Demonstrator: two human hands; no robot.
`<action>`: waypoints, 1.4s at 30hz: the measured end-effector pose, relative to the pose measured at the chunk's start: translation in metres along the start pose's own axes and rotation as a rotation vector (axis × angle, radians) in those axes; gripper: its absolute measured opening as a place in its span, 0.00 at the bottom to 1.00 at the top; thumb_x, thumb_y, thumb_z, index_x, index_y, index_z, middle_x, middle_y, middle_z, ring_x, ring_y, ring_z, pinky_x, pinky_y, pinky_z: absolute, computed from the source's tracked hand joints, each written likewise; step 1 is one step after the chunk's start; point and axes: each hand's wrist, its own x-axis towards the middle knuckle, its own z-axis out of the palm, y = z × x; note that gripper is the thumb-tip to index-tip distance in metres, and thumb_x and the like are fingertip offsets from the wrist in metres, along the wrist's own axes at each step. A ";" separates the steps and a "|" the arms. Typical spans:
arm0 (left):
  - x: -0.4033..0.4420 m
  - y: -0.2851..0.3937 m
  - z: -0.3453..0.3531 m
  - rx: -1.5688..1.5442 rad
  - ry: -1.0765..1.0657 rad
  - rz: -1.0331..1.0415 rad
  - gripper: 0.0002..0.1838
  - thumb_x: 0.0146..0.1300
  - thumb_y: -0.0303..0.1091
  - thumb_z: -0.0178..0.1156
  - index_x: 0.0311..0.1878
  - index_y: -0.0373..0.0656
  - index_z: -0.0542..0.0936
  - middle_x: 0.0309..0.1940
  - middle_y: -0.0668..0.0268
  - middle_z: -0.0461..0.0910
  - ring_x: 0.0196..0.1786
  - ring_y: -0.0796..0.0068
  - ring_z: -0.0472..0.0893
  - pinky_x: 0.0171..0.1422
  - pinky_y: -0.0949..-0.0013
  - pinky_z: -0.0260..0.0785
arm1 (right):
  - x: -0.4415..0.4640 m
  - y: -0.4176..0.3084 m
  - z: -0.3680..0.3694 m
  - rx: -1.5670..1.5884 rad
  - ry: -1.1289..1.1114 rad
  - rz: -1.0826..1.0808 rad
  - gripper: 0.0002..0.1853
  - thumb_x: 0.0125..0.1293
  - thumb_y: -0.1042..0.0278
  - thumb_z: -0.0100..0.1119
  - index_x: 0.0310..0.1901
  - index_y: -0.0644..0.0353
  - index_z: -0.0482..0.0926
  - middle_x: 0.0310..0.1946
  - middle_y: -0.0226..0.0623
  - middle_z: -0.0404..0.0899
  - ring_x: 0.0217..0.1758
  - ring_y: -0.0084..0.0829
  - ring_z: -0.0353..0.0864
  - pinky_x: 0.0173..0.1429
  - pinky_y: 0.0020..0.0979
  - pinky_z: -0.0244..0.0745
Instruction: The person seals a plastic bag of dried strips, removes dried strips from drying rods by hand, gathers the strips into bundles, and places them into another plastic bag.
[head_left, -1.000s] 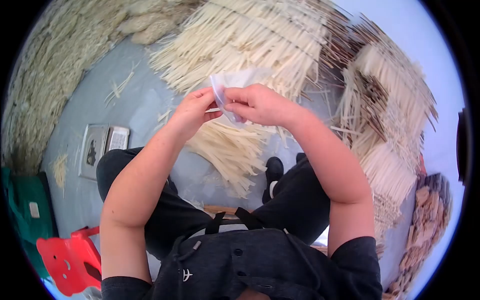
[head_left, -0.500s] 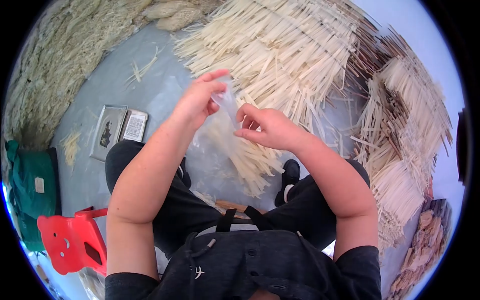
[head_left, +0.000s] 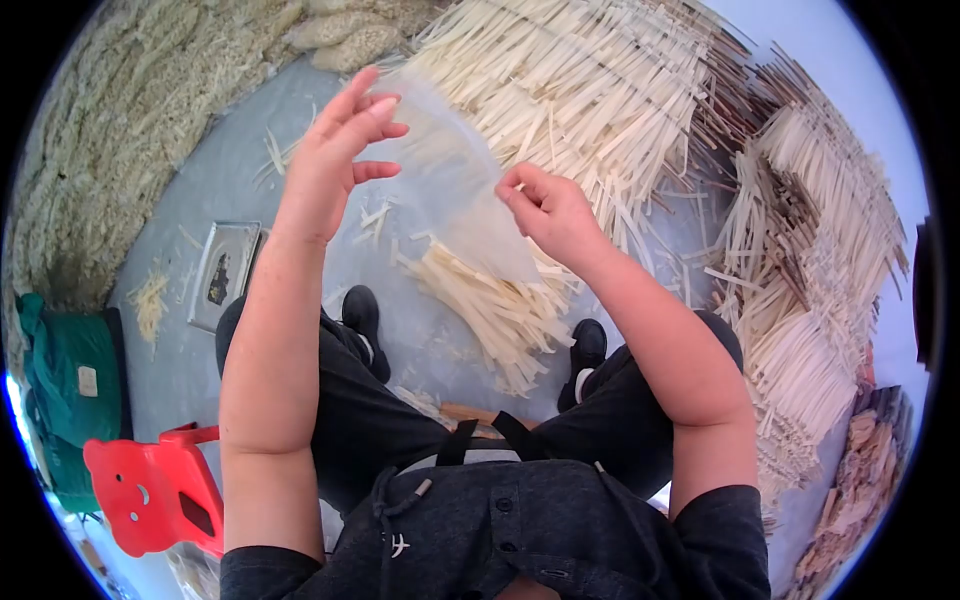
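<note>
A thin, translucent plastic bag (head_left: 455, 165) hangs spread out in front of me. My right hand (head_left: 553, 212) pinches its right edge between thumb and fingers. At the bag's left side, my left hand (head_left: 340, 155) is raised with its fingers apart and nothing visibly gripped. Below the bag lies a loose bundle of pale, flat dried strips (head_left: 490, 310), between my shoes on the grey floor. The bag partly covers the bundle's upper end.
A wide layer of pale strips (head_left: 580, 100) covers the floor ahead, with another heap (head_left: 800, 280) at right. A metal-topped scale (head_left: 225, 275) stands left. Nearby are a red plastic chair (head_left: 150, 490), a green bag (head_left: 75, 370) and a fibrous pile (head_left: 120, 130).
My left hand has moved up and left, its fingers spreading. The bag, bunched between both hands before, is now stretched out wide. My right hand has shifted slightly right and up.
</note>
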 end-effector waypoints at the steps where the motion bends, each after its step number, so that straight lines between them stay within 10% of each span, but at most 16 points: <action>1: 0.001 -0.005 0.001 0.003 -0.001 0.001 0.30 0.65 0.36 0.61 0.70 0.46 0.67 0.52 0.66 0.77 0.48 0.78 0.78 0.43 0.73 0.73 | 0.001 0.004 0.003 0.150 -0.077 -0.051 0.08 0.67 0.64 0.59 0.38 0.59 0.78 0.26 0.38 0.78 0.30 0.27 0.77 0.36 0.31 0.72; 29: -0.020 -0.087 0.048 0.065 -0.282 -0.506 0.13 0.71 0.42 0.56 0.45 0.42 0.80 0.39 0.66 0.82 0.41 0.77 0.83 0.46 0.73 0.78 | 0.002 0.007 -0.006 0.668 -0.301 0.349 0.08 0.61 0.66 0.63 0.28 0.58 0.76 0.22 0.27 0.76 0.26 0.17 0.73 0.30 0.21 0.67; 37: -0.023 -0.100 0.053 0.483 -0.352 -0.236 0.13 0.70 0.37 0.54 0.37 0.37 0.82 0.31 0.65 0.84 0.33 0.76 0.84 0.37 0.74 0.77 | -0.011 -0.005 0.010 -0.303 -0.045 0.028 0.11 0.52 0.62 0.60 0.23 0.61 0.77 0.18 0.38 0.76 0.23 0.32 0.76 0.31 0.34 0.72; 42: -0.009 -0.111 0.048 1.032 -0.198 -0.031 0.11 0.65 0.38 0.58 0.41 0.42 0.83 0.30 0.69 0.84 0.32 0.77 0.83 0.36 0.71 0.76 | -0.004 -0.003 0.004 -0.363 0.024 0.077 0.12 0.50 0.60 0.60 0.24 0.61 0.78 0.21 0.44 0.78 0.26 0.40 0.78 0.34 0.38 0.74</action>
